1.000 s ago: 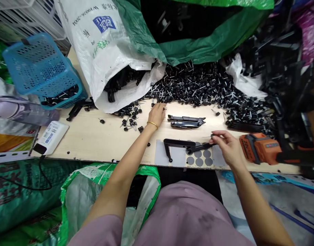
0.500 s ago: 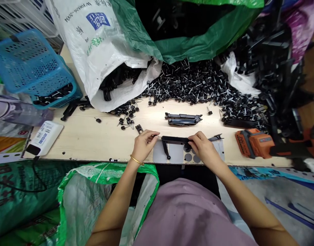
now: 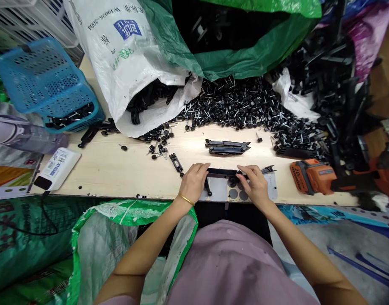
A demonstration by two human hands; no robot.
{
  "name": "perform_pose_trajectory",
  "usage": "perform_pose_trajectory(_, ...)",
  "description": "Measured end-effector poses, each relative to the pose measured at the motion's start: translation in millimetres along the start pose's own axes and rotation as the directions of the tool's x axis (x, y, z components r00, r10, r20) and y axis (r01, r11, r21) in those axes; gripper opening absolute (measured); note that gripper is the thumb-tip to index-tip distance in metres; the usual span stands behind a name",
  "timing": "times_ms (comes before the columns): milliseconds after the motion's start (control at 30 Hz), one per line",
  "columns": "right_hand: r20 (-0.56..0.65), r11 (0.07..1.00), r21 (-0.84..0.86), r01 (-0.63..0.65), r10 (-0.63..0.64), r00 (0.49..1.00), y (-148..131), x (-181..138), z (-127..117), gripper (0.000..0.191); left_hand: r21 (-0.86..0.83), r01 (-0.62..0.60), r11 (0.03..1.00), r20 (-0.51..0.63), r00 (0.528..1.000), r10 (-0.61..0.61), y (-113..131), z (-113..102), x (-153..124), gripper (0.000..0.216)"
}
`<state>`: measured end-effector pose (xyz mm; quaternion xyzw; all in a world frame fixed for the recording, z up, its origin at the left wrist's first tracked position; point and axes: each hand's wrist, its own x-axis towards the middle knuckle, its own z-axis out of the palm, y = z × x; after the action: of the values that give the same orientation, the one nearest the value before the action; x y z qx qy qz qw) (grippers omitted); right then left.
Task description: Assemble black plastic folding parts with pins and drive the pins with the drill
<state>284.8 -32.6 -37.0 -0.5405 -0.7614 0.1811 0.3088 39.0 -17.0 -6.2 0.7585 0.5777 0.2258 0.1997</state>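
Holding the long black plastic bar [image 3: 222, 172] over the near table edge with both hands now. My left hand [image 3: 194, 182], out at the pins a second ago, is back pinching its left end, and my right hand [image 3: 254, 186] is clamped on the hinged end. Further out there's a folded pair of black bars [image 3: 227, 147], then the heap of black-capped metal pins [image 3: 245, 106].

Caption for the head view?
The left hand and right hand hold a black bracket on a wooden table, near a heap of black pins and an orange drill.
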Motion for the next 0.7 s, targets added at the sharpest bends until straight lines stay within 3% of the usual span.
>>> perform_pose_trajectory(133,0.086,0.99,-0.039,0.136,-0.133,0.987,12.4,-11.4,-0.4,0.054,-0.162,-0.035,0.986,-0.091,0.996,0.02,-18.9,4.2,-1.4,0.016)
perform_pose_trajectory(233,0.16,0.965,-0.095,0.243,-0.226,0.961,22.7,-18.2,5.4,0.065,-0.29,-0.007,0.957,-0.092,0.995,-0.021,-28.3,11.3,-5.4,0.015)
perform_pose_trajectory(500,0.082,0.928,-0.241,0.285,-0.274,0.958,39.0,-20.8,24.8,0.075,-0.439,0.124,0.89,0.035,0.992,-0.121,-43.8,30.5,-4.3,0.022)
perform_pose_trajectory(567,0.069,0.92,-0.252,0.299,-0.291,0.954,42.1,-21.5,27.9,0.076,-0.426,0.131,0.895,0.08,0.991,-0.107,-47.5,30.3,-5.7,0.036)
perform_pose_trajectory(633,0.061,0.916,-0.264,0.301,-0.296,0.953,43.8,-22.5,30.8,0.076,-0.387,0.133,0.912,0.126,0.988,-0.09,-45.7,31.7,-9.7,0.064)
perform_pose_trajectory(700,0.054,0.914,-0.283,0.29,-0.287,0.957,43.6,-23.6,33.5,0.077,-0.325,0.153,0.933,0.1,0.987,-0.127,-37.7,36.9,-14.7,0.083)
